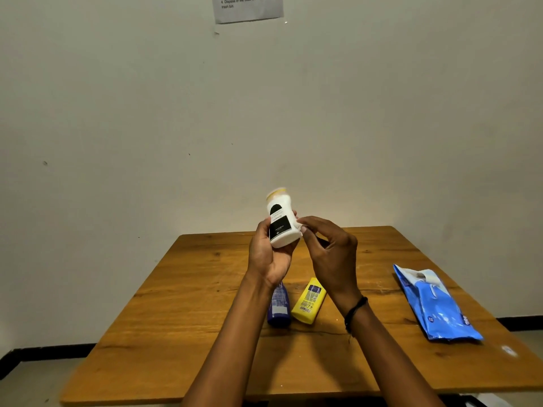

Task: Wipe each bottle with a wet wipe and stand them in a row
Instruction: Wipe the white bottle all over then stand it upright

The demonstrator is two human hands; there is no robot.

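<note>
My left hand (269, 254) grips a white bottle (282, 221) with a black label and a yellowish cap, raised above the table, nearly upright. My right hand (330, 254) presses a small white wet wipe (300, 227) against the bottle's right side; most of the wipe is hidden by the fingers. Below my arms, a dark blue bottle (278, 308) and a yellow bottle (310, 301) lie on their sides on the wooden table (191, 289), close together.
A blue wet-wipe pack (435, 306) lies on the table's right side, its flap open at the far end. A plain wall stands behind the table, with a printed paper sheet (248, 7) taped high up. Floor shows past the table's left and right edges.
</note>
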